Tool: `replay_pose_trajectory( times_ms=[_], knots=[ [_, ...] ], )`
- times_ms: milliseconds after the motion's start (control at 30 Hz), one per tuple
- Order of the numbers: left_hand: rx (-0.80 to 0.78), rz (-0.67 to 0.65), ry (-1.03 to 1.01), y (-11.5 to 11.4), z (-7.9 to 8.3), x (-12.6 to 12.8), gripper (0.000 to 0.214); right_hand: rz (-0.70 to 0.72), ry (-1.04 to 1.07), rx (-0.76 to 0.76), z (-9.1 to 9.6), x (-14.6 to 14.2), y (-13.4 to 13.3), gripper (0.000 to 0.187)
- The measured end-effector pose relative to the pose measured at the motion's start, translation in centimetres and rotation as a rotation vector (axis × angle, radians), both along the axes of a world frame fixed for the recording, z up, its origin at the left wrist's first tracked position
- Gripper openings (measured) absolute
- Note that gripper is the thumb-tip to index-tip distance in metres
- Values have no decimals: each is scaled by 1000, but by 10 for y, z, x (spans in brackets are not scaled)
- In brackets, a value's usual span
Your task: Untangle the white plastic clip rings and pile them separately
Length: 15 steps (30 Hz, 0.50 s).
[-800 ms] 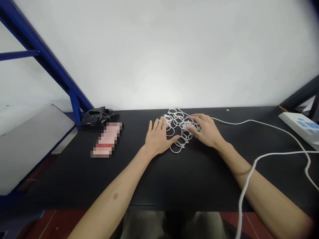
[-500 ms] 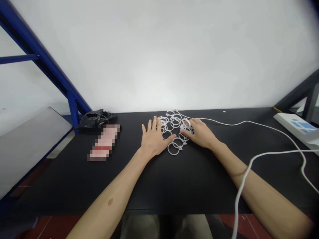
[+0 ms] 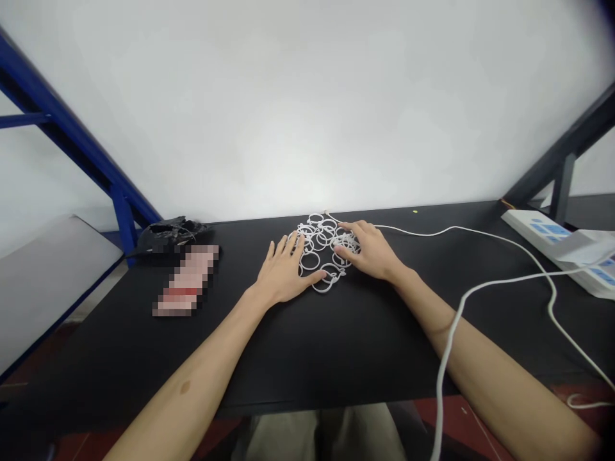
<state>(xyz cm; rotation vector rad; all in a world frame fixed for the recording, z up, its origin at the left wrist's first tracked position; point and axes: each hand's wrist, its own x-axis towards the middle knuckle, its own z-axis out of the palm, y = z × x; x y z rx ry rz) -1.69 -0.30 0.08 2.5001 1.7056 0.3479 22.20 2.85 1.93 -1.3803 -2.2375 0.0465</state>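
A loose pile of white plastic rings with small tabs (image 3: 325, 234) lies on the black table, between my two hands. My left hand (image 3: 284, 272) rests flat at the pile's left edge, fingers spread over some of the rings and its thumb by the nearest ones. On the other side, my right hand (image 3: 371, 251) curves around the pile's right part, with thumb and fingers apart. Several rings show in the gap between that thumb and the fingers. Neither hand lifts a ring off the table.
Left on the black table (image 3: 288, 358) are a crumpled black plastic bag (image 3: 170, 234) and a pixelated pink-and-red object (image 3: 189, 278). A white cable (image 3: 454, 228) runs right from behind the rings, and another crosses my right forearm. A white-and-blue box (image 3: 538, 227) sits far right.
The view has turned slightly right. My left hand now covers more rings at the pile's left edge. My right hand's fingers look straighter, and the ring that stood up beside them has dropped.
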Motion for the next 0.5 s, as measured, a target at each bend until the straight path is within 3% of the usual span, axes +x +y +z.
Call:
replay_pose_trajectory(
  times_ms=[233,500],
  knots=[
    [59,-8,-69,5,4,0,84,-122,72,77,-4,-3,3,52],
    [130,224,-234,21,7,-24,58,-203,79,137,-5,1,6,50]
  ],
)
